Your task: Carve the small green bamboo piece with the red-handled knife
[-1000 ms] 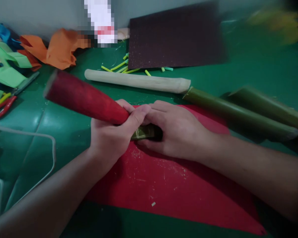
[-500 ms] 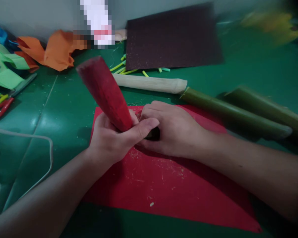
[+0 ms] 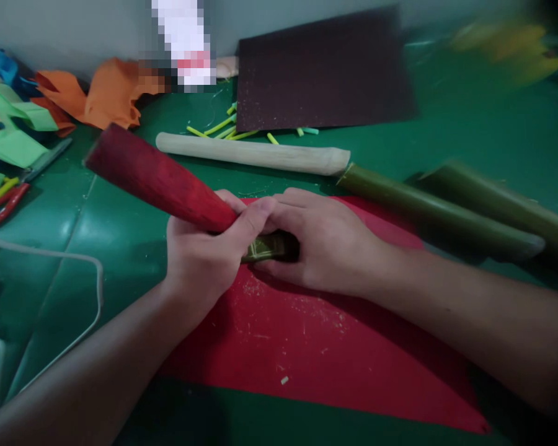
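Observation:
My left hand (image 3: 209,248) is closed round a thick red wooden handle (image 3: 158,179), which slants up to the left; whatever lies at its lower end is hidden by my fingers. Beside it, my right hand (image 3: 325,238) grips a short green piece of bamboo (image 3: 270,246) with pale lines cut into its skin. The left thumb reaches across to the right fingers, above the bamboo. Both hands rest over a red sheet (image 3: 307,347) strewn with fine shavings.
A pale peeled bamboo stick (image 3: 251,152) and green bamboo lengths (image 3: 437,207) lie beyond my hands. Behind them is a dark sheet (image 3: 325,68). On the left are red-handled scissors (image 3: 7,204), orange cloth (image 3: 111,93), green pieces (image 3: 13,136) and a white cable (image 3: 100,279).
The red handle has tipped down to the left as my left wrist turned. More of the green bamboo with its cut lines shows between my hands. My right hand has barely moved.

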`<state>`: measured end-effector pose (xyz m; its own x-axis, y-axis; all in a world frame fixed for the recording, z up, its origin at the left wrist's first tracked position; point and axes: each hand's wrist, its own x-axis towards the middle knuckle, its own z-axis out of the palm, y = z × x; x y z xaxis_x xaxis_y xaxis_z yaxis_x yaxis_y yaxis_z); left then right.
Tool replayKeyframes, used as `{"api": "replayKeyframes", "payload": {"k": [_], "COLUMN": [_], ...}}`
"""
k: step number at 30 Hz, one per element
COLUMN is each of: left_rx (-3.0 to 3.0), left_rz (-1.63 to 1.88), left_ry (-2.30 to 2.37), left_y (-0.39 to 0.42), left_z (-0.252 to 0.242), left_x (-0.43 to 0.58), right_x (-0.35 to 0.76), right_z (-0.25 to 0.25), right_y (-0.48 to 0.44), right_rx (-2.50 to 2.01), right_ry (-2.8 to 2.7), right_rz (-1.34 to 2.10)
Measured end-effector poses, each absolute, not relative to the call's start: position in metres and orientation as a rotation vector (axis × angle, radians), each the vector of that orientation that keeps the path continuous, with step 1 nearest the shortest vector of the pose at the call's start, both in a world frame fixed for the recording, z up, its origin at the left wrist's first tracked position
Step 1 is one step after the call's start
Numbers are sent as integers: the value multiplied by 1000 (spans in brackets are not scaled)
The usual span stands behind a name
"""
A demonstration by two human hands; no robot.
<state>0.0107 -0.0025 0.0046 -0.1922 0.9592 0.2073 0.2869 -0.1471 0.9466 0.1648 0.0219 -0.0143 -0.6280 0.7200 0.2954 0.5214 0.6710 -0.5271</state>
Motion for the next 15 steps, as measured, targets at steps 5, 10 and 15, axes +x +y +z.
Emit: {"api": "replayKeyframes", "payload": {"k": [5,10,15], "left_rx": [1379,1458,1511], "left_rz": [1301,1260,1252], "left_ry": [1385,1338,1419], "left_y": [-2,0,-1], "left_z": [8,7,8], "left_x": [10,9,9], "right_x": [164,164,164], "right_z": [-14,-13,-15], "right_y": [21,22,23], "right_rx": [-977,-971,-948], "right_ry": [-2384,-2388,-2388], "right_rz": [546,574,561]}}
